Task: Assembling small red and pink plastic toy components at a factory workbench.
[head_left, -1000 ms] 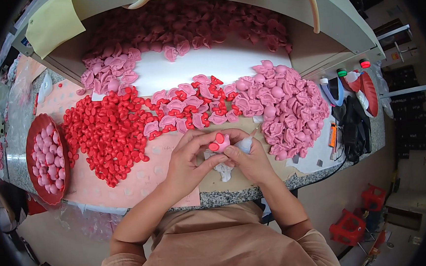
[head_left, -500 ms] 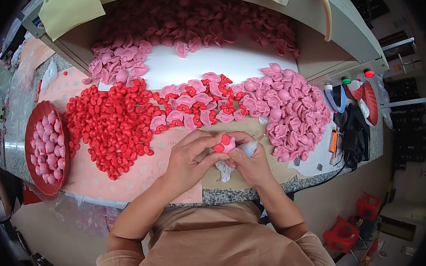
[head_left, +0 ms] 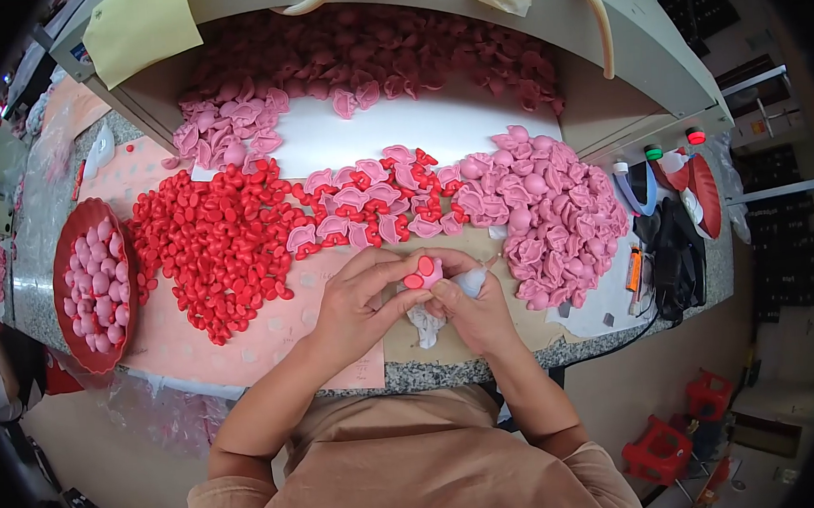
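My left hand (head_left: 359, 305) and my right hand (head_left: 475, 313) meet over the near edge of the bench. Between their fingertips is a small pink plastic piece with red oval parts (head_left: 424, 273). My right hand also keeps a translucent whitish squeeze bottle (head_left: 471, 282) against its fingers, mostly hidden. A crumpled white cloth (head_left: 426, 326) lies beneath the hands. Just beyond them, pink shell pieces paired with red parts (head_left: 365, 200) lie in loose rows. Loose red parts (head_left: 218, 248) are heaped at left, pink shell pieces (head_left: 555, 211) at right.
A red scalloped dish (head_left: 68, 306) of round pink pieces stands far left. An open-fronted cabinet (head_left: 642, 110) at the back holds more pink shells. Black straps (head_left: 676, 259) and an orange marker-like tube (head_left: 634, 269) lie at right. Red stools (head_left: 658, 449) stand on the floor.
The hands and the pink piece stay almost in place, with the piece turned slightly. The whole view has shifted a little.
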The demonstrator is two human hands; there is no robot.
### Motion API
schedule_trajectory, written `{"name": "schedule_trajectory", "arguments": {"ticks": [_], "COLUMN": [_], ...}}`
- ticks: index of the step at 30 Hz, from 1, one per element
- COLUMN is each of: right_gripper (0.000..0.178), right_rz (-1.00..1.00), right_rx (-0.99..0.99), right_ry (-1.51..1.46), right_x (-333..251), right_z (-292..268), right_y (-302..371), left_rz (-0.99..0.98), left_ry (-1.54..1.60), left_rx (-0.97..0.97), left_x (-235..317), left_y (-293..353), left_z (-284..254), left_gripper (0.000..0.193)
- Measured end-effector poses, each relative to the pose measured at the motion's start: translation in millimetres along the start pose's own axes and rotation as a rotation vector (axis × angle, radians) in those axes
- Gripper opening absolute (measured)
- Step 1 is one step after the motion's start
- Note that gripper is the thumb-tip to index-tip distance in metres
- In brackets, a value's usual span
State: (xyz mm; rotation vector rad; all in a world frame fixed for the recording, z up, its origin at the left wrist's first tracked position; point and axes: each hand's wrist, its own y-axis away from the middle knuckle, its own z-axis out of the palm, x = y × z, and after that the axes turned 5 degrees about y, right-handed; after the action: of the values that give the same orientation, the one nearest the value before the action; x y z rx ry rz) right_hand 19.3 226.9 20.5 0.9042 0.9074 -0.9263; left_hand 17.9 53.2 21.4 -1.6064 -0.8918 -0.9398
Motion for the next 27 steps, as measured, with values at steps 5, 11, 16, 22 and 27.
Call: {"name": "schedule_trajectory", "arguments": {"ticks": [5,11,16,22,27], "right_gripper": [0.035,0.035,0.034,0.034,0.034], "right_rz": [0.02,0.099,0.125,0.171,0.164], "right_rx": [0.007,-0.047,-0.019,-0.038,-0.032], "right_ry": [-0.04,0.167,0.223,0.17,0.144], "right_x": [-6.5,-15.3,-12.1,-9.3,-4.5], "right_z": [-10.1,-14.0,-12.4,-10.1,-9.5], "right_y": [-3.3,-8.6,-11.4,-13.0,-12.0], "left_rz": [-0.217,-0.685,-0.749,-0.749,-0.75], "left_ry": [0.323,0.727,0.778,0.79,0.772], "left_rx": [-0.015,-0.061,-0.122,-0.157,-0.152], "left_x": [-5.8,-8.4,-13.9,-24.4,-24.0], "left_y": [-1.4,-11.8,-14.6,-9.9,-9.5], "left_z": [-1.5,-15.5,-20.3,-22.4,-22.9], "left_gripper": [0.027,0.02,0.02,0.018,0.017]}}
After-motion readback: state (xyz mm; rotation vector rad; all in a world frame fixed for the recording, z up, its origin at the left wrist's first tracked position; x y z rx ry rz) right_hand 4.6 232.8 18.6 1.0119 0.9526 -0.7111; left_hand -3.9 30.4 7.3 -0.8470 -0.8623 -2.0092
